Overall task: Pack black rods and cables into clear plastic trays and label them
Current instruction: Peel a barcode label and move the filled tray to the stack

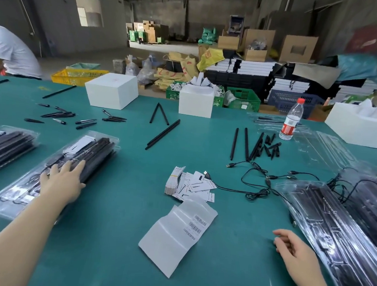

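A warehouse packing floor is indicated by concrete walls, cardboard boxes (298,49) stacked at 12 o'clock, and plastic crates (244,99) behind the green counter (115,216).

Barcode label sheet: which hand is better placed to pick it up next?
Probably right. The right hand lies free on the green mat beside the barcode label sheet; the left hand rests flat on the packed tray stack.

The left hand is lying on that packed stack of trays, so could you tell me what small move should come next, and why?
Probably lift the left hand off the packed stack and reach for the barcode sheet. The hand lies flat on the stack, which already looks full of rods, and the right hand holds nothing beside the right trays. The sheet lies between both hands.
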The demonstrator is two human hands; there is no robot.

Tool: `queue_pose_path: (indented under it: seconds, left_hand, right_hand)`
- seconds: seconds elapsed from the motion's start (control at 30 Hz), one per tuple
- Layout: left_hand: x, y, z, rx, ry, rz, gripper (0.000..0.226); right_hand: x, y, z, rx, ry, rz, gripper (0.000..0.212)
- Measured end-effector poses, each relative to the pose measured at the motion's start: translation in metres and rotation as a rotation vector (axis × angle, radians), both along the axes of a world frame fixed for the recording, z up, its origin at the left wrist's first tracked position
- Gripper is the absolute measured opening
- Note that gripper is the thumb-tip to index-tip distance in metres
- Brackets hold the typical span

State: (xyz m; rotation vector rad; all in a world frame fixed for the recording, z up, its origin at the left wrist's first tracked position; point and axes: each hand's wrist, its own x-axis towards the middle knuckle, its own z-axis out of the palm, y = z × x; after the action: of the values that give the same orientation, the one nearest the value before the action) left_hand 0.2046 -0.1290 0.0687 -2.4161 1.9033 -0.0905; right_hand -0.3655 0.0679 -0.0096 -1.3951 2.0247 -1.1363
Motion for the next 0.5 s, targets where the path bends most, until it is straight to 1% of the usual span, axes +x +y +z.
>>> queue_pose_path:
  seconds: [0.13,0.37,0.5]
  left_hand:
    - [-0.002,-0.004,-0.005,0.015,0.019,0.031,0.07]
    - [-0.003,-0.011,-0.005,0.042,0.028,0.068,0.071]
    - [-0.003,-0.012,-0.004,0.057,0.022,0.084,0.082]
  right_hand:
    - [0.001,0.0,-0.001,0.0,0.001,0.001,0.023]
    - [0.0,0.0,0.0,-0.007,-0.007,0.005,0.022]
    - [0.0,0.0,-0.002,-0.011,-0.025,0.008,0.022]
